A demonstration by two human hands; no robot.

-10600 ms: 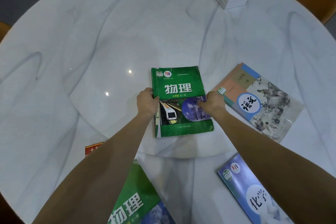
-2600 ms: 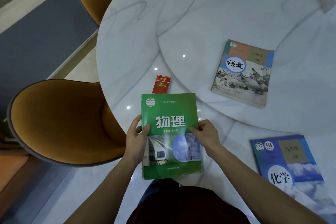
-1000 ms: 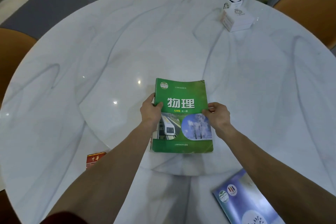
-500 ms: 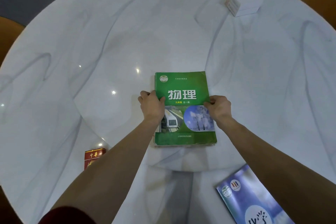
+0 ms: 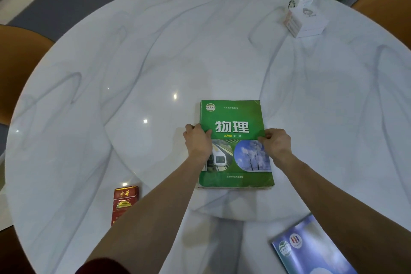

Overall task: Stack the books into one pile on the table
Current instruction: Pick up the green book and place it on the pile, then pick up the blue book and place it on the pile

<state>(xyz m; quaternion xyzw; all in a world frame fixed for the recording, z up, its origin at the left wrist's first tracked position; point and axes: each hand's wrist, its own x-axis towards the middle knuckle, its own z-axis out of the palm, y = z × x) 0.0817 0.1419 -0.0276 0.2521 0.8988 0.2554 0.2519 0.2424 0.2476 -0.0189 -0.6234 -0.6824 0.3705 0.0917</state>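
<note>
A green physics book (image 5: 234, 118) lies on top of a pile of books in the middle of the round white marble table (image 5: 155, 51). Edges of the books beneath show along its left and bottom sides. My left hand (image 5: 198, 140) grips the pile's left edge, thumb on the green cover. At the right edge my right hand (image 5: 277, 142) pinches the cover. A blue chemistry book (image 5: 311, 251) lies apart at the table's near right edge, partly cut off by the frame.
A red cigarette pack (image 5: 124, 203) lies near the front left of the table. A white tissue box (image 5: 304, 20) stands at the far right. Orange chairs (image 5: 20, 66) surround the table at left, back and right.
The green book came down from just above the table onto the pile. Both hands have stayed at its side edges, squaring it.
</note>
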